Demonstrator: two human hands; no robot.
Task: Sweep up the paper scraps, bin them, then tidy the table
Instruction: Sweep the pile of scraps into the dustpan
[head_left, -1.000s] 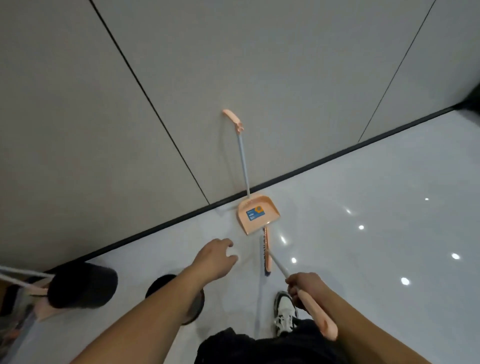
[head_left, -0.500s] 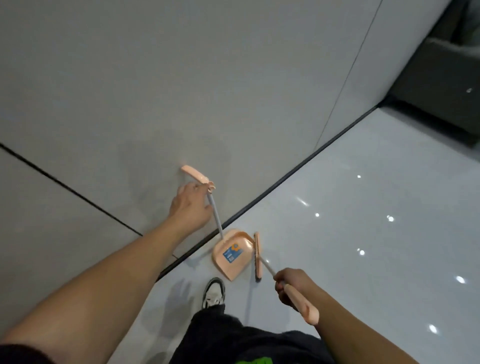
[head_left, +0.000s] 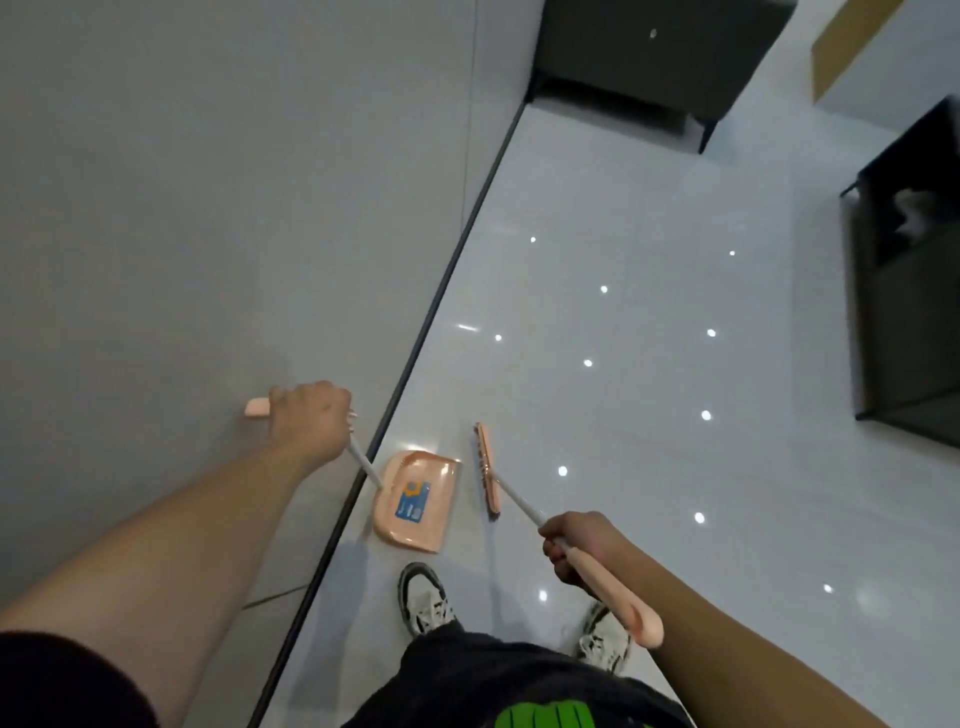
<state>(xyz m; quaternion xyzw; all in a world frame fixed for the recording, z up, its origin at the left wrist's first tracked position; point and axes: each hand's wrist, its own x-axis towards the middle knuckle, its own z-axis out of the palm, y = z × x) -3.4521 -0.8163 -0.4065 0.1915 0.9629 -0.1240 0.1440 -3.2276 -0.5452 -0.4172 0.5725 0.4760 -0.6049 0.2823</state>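
Now the left hand (head_left: 311, 415) is curled tight around the top of the dustpan (head_left: 415, 499) stick, with the pink end poking out to the left, and the pan sits on the shiny white floor (head_left: 623, 389) right beside the grey wall (head_left: 208, 182). Just to the right of the pan, a little apart, is the broom (head_left: 487, 467) head, and the right hand (head_left: 582, 545) is wrapped around the broom's pink grip nearer the person. Two shoes (head_left: 423, 597) stand near the pan, and a dark table (head_left: 909, 312) is far off on the right.
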